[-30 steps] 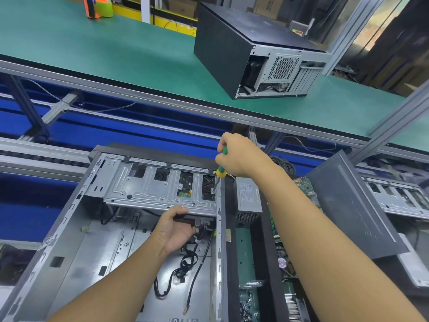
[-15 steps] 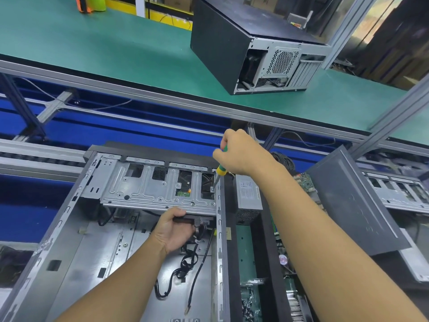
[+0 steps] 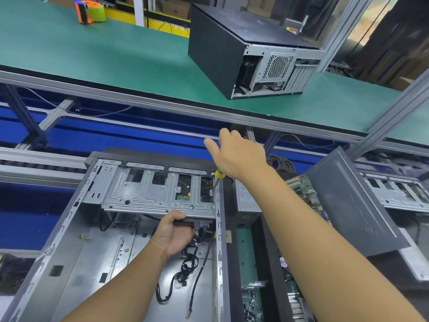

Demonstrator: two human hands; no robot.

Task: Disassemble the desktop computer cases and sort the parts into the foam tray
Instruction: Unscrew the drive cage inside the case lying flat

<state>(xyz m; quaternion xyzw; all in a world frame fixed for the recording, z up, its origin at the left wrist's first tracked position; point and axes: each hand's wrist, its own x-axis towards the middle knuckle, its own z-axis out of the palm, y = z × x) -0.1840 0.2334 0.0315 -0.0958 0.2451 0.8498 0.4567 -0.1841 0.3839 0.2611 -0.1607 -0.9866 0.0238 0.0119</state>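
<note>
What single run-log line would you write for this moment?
right hand: holds screwdriver, tip on screw of drive cage | left hand: grips black part under cage

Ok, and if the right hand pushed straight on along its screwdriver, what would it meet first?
The screw on the drive cage: the screwdriver in the right hand seems to touch it, though depth is unclear. The left hand grips a black part below.

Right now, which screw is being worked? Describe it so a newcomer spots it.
Find the open case lying nearest the person. A silver drive cage spans its far end. The screw sits near the cage's right edge, just beyond another one, and alone has the screwdriver tip on it.
</note>
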